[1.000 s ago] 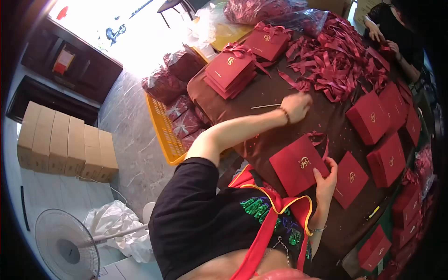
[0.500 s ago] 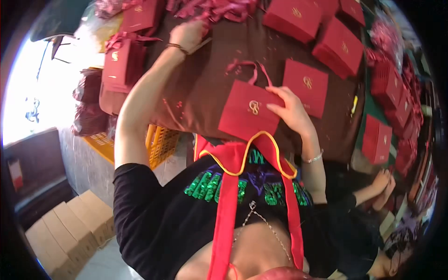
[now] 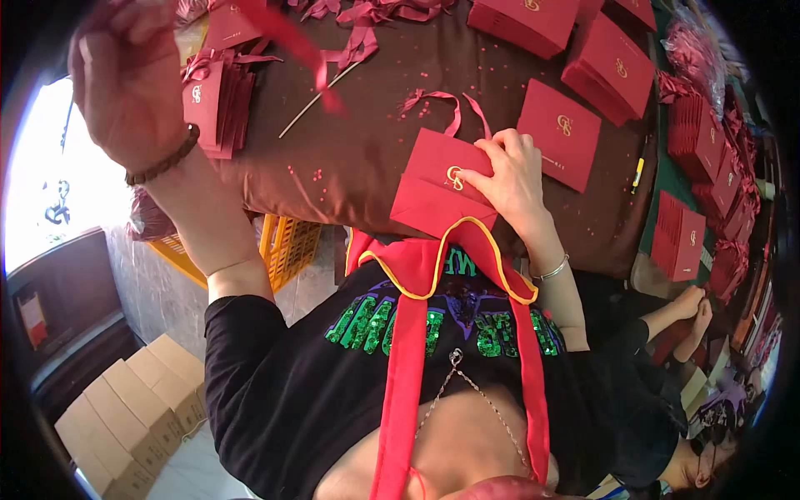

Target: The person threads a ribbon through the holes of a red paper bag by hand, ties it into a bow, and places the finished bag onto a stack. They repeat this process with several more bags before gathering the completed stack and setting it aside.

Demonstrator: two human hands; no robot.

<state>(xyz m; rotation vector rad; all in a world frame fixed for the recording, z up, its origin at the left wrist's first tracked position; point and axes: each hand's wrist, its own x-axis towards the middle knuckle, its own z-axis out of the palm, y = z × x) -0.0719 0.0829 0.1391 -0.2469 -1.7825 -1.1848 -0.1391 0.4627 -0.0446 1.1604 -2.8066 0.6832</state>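
My left hand (image 3: pixel 133 92), with a beaded bracelet, is raised at the upper left, its fingers curled and partly cut off by the frame. A blurred red ribbon (image 3: pixel 304 54) trails from it over the table. My right hand (image 3: pixel 512 175) grips a red paper gift bag (image 3: pixel 429 204) by its right side, thumb across the gold logo. The bag lies flat near the table's front edge, a fold across its front, with ribbon handles (image 3: pixel 454 112) spread beyond its top. Another flat red bag (image 3: pixel 560 133) lies just right of my hand.
Stacks of red bags (image 3: pixel 612 67) stand at the back right, others (image 3: pixel 218 104) at the left. A thin rod (image 3: pixel 321 98) and loose ribbons (image 3: pixel 375 12) lie on the brown cloth. Below are a yellow crate (image 3: pixel 287 246) and cardboard boxes (image 3: pixel 125 408). A co-worker's hands (image 3: pixel 692 312) are at right.
My left hand has risen from the ribbon pile toward the upper left, a ribbon trailing from it. The rod is now exposed on the cloth. My right hand has tightened on the bag, now creased.
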